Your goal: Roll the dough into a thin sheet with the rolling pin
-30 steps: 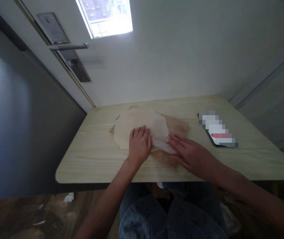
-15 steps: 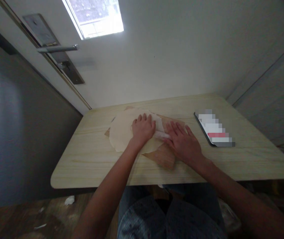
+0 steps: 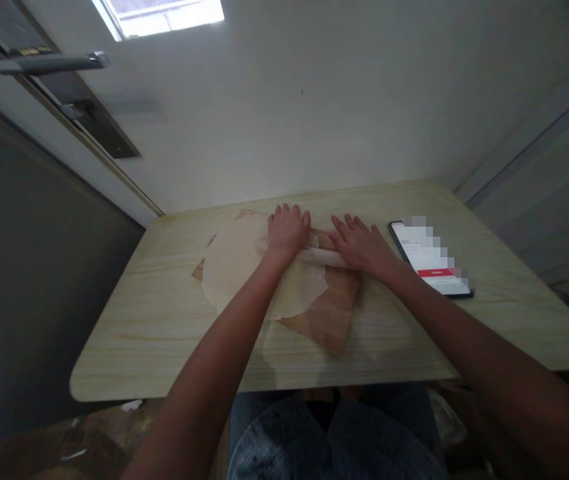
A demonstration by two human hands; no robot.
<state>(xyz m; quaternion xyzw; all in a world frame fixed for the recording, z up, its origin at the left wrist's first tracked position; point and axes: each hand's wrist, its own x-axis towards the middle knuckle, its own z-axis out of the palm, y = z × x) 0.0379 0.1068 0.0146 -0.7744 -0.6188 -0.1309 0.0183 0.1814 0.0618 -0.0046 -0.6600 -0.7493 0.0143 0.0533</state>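
Observation:
A pale, thin rolling pin (image 3: 327,257) lies across a wide round sheet of dough (image 3: 234,267). My left hand (image 3: 288,230) rests palm down on the pin's left part, fingers stretched forward over the dough. At the pin's right end is my right hand (image 3: 362,243), its palm pressing there with the fingers spread. Both palms hide parts of the pin. Beneath the dough, a brown sheet (image 3: 332,320) sticks out at the right and in small corners at the left.
The wooden table (image 3: 139,333) stands against a white door (image 3: 264,120) with a metal handle (image 3: 54,63). A phone (image 3: 427,260) lies to the right of my right hand. Scraps of litter (image 3: 73,455) lie on the floor at lower left.
Both hands have moved forward, away from me, with the rolling pin turning under them from fingers towards palms. The camera view has shifted slightly.

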